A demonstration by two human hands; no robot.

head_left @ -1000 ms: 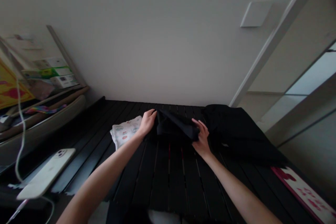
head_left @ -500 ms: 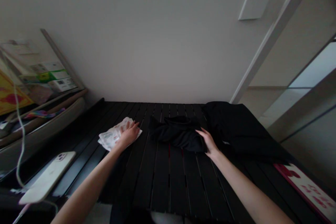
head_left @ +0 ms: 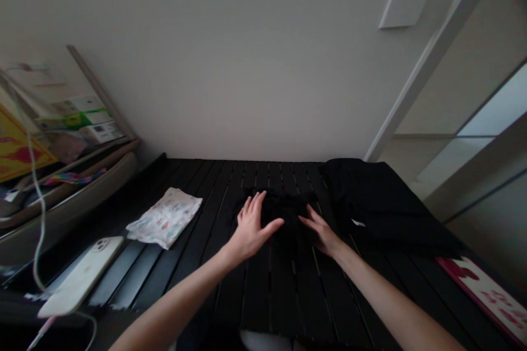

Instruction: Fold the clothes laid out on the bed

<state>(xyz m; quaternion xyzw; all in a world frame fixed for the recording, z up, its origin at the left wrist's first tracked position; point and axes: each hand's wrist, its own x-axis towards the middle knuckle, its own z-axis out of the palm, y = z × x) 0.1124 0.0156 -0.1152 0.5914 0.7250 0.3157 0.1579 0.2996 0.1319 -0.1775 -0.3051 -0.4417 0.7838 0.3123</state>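
Note:
A small black garment [head_left: 284,211] lies bunched on the black slatted table [head_left: 263,285], near its middle. My left hand [head_left: 253,225] rests on the garment's left side, fingers stretched out and spread. My right hand [head_left: 321,232] lies flat on its right side, fingers extended. Neither hand grips anything. A folded white cloth with a coloured print [head_left: 164,223] lies to the left of the garment, apart from both hands.
A larger black garment [head_left: 379,205] is piled at the table's right. A white phone [head_left: 78,277] with a cable lies at the left edge. Boxes and clutter [head_left: 78,120] fill a shelf on the left. A pink-and-white printed sheet [head_left: 486,296] sits at the right.
My left hand pushed the white printed cloth to the left, let it go, and came back onto the small black garment. My right hand stayed on the garment.

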